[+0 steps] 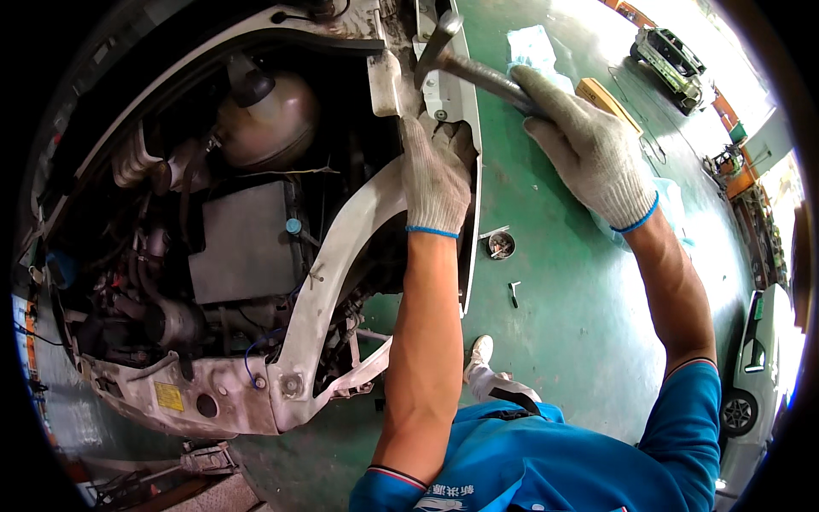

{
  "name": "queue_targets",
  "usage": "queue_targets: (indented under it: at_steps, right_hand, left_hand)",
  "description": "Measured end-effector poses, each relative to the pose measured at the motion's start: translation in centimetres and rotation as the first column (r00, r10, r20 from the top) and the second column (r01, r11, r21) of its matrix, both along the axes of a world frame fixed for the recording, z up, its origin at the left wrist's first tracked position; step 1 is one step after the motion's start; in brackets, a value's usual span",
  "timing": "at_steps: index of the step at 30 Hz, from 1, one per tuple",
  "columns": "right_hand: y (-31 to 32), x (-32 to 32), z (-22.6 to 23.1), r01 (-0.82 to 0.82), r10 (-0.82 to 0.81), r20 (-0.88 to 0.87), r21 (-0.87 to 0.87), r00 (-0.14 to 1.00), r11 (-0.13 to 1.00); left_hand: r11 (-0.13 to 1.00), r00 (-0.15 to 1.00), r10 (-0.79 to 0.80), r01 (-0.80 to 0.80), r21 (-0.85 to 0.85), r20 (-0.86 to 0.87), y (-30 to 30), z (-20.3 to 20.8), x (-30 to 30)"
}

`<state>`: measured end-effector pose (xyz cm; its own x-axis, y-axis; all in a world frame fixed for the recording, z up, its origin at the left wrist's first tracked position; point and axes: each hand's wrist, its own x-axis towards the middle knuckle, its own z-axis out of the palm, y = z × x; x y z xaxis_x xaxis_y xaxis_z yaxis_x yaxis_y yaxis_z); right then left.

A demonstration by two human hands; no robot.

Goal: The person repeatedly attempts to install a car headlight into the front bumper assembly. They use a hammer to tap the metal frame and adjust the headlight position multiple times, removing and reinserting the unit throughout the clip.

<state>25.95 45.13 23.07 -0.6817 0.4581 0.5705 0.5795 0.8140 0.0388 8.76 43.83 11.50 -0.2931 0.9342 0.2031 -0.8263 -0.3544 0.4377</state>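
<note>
My right hand [597, 158], in a knitted work glove with a blue cuff, is closed round the handle of a hammer [478, 72]. The hammer is raised, and its metal head hangs over the white body panel [461, 101] at the edge of the engine bay. Just below the head is my left hand [437, 183], gloved the same way. Its fingers are bent and close together against the inner edge of the panel, above the curved white inner rail [341, 235]. The fingertips are partly hidden, and what they grip cannot be made out.
The open engine bay holds a round pale reservoir [269, 119] and a dark flat box [243, 243]. On the green floor are a small round container [501, 246], a small tool [514, 294] and a long cardboard box [607, 104]. A light-coloured car [755, 384] stands far right.
</note>
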Motion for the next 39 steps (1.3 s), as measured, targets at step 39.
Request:
queue_targets:
  at_steps: [39]
  right_hand:
    - [-19.7, 28.8, -48.4, 0.639, -0.601, 0.539, -0.767, 0.59, -0.06]
  left_hand:
    - [0.981, 0.993, 0.11, -0.115, -0.155, -0.039, -0.9, -2.9, 0.0]
